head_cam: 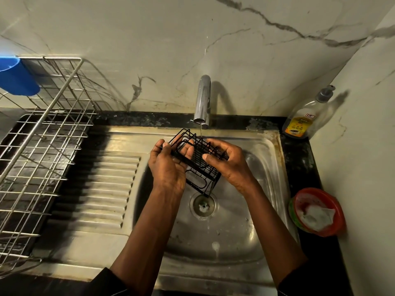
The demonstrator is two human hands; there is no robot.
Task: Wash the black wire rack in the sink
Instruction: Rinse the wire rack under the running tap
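A small black wire rack [197, 162] is held tilted above the steel sink [263, 159], right under the chrome tap [203, 99]. A thin stream of water runs from the spout onto the rack's top edge. My left hand [168, 165] grips the rack's left side, thumb over the frame and fingers behind the wires. My right hand [226, 161] grips its right side, thumb on the front edge. The rack's lower end hangs just above the drain [204, 205].
A steel dish rack [42, 146] holding a blue cup [17, 75] stands on the left, beside the ribbed drainboard [106, 189]. A soap bottle [305, 116] sits in the back right corner. A red bowl [318, 212] with a soapy scrubber rests on the right counter.
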